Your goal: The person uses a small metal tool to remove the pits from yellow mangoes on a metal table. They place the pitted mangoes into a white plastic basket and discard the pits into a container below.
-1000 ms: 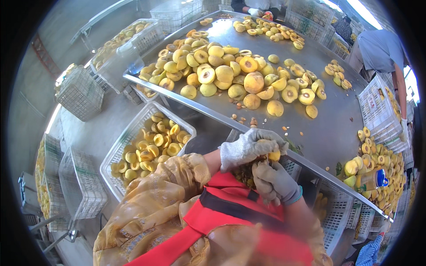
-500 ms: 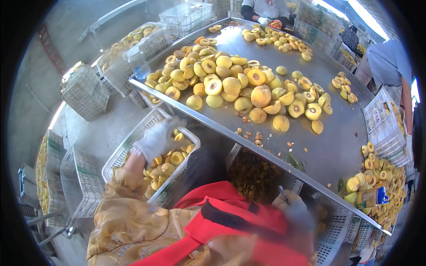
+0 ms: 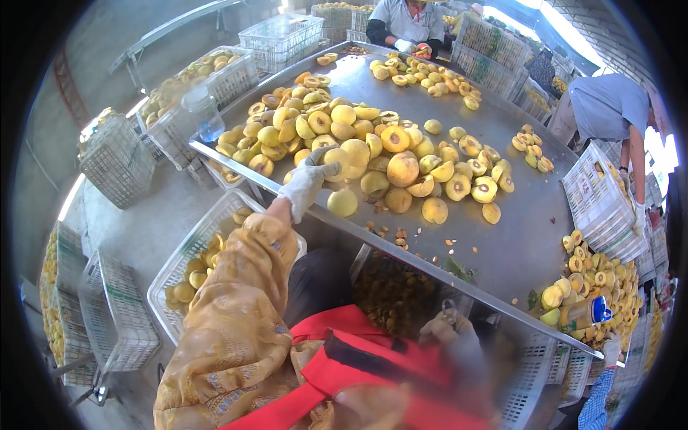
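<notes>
Yellow fruit [image 3: 347,163] at the left hand [image 3: 307,183], grasp not discernible, should be cupped lightly to limit bruising.

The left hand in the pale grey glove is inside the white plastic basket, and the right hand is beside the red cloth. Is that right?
Not quite: in the head view, the left hand is at the heap of round and halved yellow fruit on the shiny metal table, not inside the white plastic basket. The right hand is indeed beside the red cloth.
</notes>
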Demonstrator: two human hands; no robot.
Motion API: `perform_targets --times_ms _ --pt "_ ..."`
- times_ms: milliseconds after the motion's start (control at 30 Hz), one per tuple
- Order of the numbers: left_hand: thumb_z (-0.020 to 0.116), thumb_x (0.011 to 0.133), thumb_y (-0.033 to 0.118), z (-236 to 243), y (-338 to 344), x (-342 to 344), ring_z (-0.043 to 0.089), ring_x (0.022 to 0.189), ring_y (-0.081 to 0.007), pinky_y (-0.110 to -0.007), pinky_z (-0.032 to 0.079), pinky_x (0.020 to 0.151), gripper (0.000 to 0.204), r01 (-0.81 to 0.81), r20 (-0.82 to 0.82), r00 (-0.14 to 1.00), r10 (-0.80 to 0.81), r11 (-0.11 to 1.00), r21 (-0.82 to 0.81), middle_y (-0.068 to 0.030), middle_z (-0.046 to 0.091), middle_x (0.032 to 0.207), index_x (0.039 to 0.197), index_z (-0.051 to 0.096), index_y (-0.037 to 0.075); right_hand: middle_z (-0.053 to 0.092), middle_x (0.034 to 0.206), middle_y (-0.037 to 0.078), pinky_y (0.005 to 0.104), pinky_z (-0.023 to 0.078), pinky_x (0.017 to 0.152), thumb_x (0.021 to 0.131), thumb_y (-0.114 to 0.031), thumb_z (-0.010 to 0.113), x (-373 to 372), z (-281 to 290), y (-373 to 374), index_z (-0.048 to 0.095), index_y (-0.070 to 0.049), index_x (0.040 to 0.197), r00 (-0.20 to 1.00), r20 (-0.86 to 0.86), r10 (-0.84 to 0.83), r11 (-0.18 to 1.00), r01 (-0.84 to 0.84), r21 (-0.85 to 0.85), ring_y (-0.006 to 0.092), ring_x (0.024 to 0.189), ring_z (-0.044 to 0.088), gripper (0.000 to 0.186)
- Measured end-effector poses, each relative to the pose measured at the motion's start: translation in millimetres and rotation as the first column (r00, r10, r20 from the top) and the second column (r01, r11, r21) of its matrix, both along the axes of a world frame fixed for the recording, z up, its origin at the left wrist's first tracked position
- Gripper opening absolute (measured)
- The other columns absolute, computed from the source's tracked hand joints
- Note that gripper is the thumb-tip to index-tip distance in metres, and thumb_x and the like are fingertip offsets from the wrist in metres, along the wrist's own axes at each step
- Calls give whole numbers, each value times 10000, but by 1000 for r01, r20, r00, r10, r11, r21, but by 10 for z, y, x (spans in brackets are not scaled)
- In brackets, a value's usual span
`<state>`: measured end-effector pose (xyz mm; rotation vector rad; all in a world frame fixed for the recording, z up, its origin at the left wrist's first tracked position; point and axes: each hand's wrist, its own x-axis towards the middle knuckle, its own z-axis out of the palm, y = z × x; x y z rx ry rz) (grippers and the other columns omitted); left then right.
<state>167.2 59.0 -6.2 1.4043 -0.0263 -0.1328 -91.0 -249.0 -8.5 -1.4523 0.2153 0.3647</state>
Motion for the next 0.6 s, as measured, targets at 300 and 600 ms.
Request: perform_targets --times_ms 300,600 --pt "600 879 567 210 -732 -1195 579 888 -171 -262 484 669 791 431 31 890 -456 816 -385 -80 564 1162 1459 323 106 602 714 81 283 477 481 955 -232 576 828 316 518 559 -49 948 990 98 -105 954 73 291 154 517 557 184" --pt "684 857 381 -34 -878 -1419 530 1102 -243 -385 451 931 722 368 83 901 -425 650 -665 -114 519 1255 1421 340 91 578 694 45 258 451 458 952 -208 570 608 367 622 538 -74 947 997 68 -44 998 40 55 121 491 533 138"
